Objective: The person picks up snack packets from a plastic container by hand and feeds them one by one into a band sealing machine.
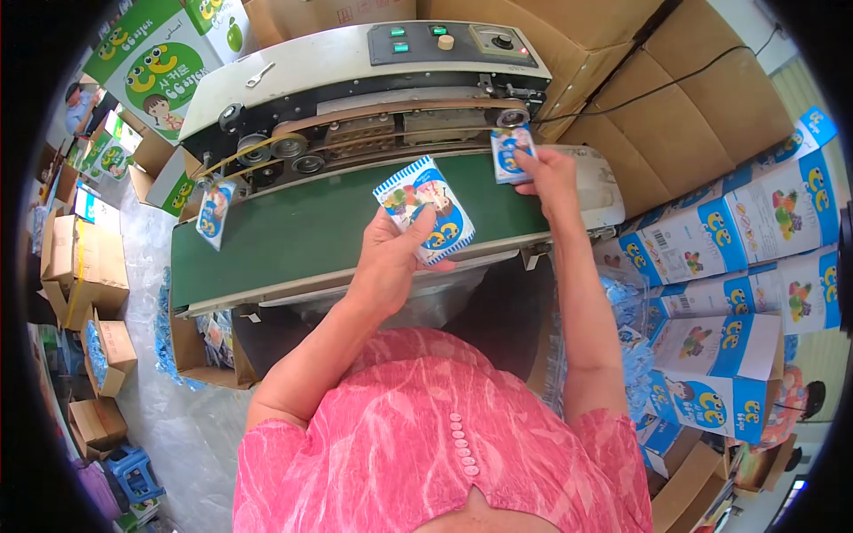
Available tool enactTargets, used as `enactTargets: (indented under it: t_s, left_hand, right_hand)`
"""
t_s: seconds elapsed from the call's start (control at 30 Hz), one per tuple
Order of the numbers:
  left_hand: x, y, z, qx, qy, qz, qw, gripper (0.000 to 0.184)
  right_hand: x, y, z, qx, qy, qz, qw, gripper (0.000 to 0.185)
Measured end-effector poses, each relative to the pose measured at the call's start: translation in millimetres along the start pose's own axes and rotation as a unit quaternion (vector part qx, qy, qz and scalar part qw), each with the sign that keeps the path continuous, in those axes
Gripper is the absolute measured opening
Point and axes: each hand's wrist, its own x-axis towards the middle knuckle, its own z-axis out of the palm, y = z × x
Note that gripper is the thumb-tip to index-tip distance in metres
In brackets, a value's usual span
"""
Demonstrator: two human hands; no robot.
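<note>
My left hand (397,251) is closed around one or more blue-and-white printed packets (435,213), held over the green conveyor belt (311,231); how many lie in the grip I cannot tell. At the right end of a band sealing machine (355,80), my right hand (549,178) pinches another printed packet (510,157), whose top edge meets the sealing bands near a pulley. A third packet (214,213) hangs tilted at the machine's left end, its top by the rollers, touched by neither hand.
A wrench (260,75) lies on the machine's top. Blue-and-white printed cartons (711,240) are stacked at right, with brown cardboard (702,98) behind. Brown boxes (86,258) and a blue stool (133,475) stand at left. Another person (82,111) is at far left.
</note>
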Motion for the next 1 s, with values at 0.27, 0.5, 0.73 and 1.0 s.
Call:
enactTargets:
  t_s: [0.27,0.5,0.73,1.0]
  left_hand:
    - [7.3,-2.9,-2.9,0.074,0.016,0.03,0.997,0.024]
    - [8.5,-5.1,5.8,-0.024,-0.016,-0.01,1.0,0.023]
    - [5.7,-7.3,6.1,-0.005,-0.006,-0.008,1.0,0.022]
    - [6.2,-4.7,3.4,-0.002,-0.007,0.012,1.0,0.022]
  right_hand:
    - [-86.4,-18.7,32.7,0.045,-0.183,-0.109,0.976,0.015]
    - [-85.1,-7.4,1.2,0.197,-0.092,-0.017,0.976,0.011]
    - [-12.4,18.8,-41.4,0.174,0.073,-0.003,0.982,0.012]
    - [-6.6,9.3,-2.3,0.028,0.083,-0.076,0.993,0.018]
